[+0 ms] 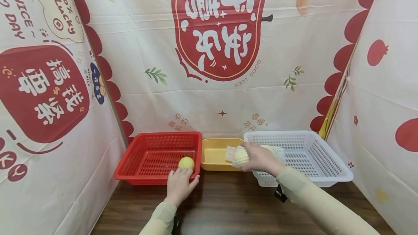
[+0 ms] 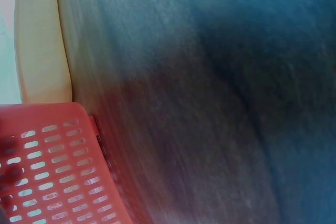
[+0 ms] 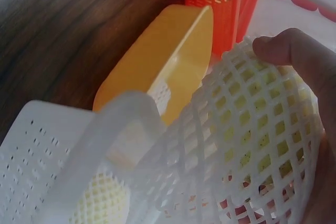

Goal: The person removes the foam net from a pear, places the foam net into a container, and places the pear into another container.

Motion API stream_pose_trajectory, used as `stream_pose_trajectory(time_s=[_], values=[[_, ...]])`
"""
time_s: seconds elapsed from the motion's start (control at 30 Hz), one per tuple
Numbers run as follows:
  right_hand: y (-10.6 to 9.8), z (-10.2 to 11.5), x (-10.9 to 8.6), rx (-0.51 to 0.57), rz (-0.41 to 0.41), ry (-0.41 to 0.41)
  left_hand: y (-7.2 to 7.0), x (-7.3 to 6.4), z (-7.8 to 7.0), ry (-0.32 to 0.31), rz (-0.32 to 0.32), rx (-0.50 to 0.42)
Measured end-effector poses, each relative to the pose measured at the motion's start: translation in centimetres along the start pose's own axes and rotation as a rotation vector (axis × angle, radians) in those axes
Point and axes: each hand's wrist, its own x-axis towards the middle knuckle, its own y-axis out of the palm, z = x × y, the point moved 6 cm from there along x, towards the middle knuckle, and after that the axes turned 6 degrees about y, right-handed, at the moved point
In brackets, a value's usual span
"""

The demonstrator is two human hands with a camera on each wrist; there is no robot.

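Note:
My right hand [image 1: 259,157] grips a pale yellow-green fruit in a white foam net [image 3: 257,129], above the gap between the yellow tray [image 1: 217,167] and the white basket [image 1: 333,178]. The net's loose end hangs past the fruit in the right wrist view. At the red basket's front right corner, my left hand [image 1: 179,186] reaches over the rim. Its fingers touch a bare yellow pear [image 1: 186,163] inside, with the thumb held apart. The red basket [image 1: 156,181] hides the fingertips in the left wrist view.
A piece of white foam netting [image 1: 230,153] lies in the yellow tray. Another netted fruit [image 3: 102,200] sits in the white basket. All three containers stand side by side on a dark wooden table [image 1: 225,202], with printed cloth [image 1: 209,104] behind and at both sides.

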Motion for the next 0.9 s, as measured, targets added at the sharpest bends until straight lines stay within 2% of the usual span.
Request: stream_pose_trajectory(time_s=[0.3, 0.9], values=[[1.2, 0.9, -0.3, -0.016, 0.028, -0.017, 0.0, -0.1, 0.0, -0.004, 0.001, -0.009], [3.3, 2.2, -0.1, -0.046, 0.020, -0.041, 0.0, 0.0, 0.1, -0.003, 0.003, 0.003]])
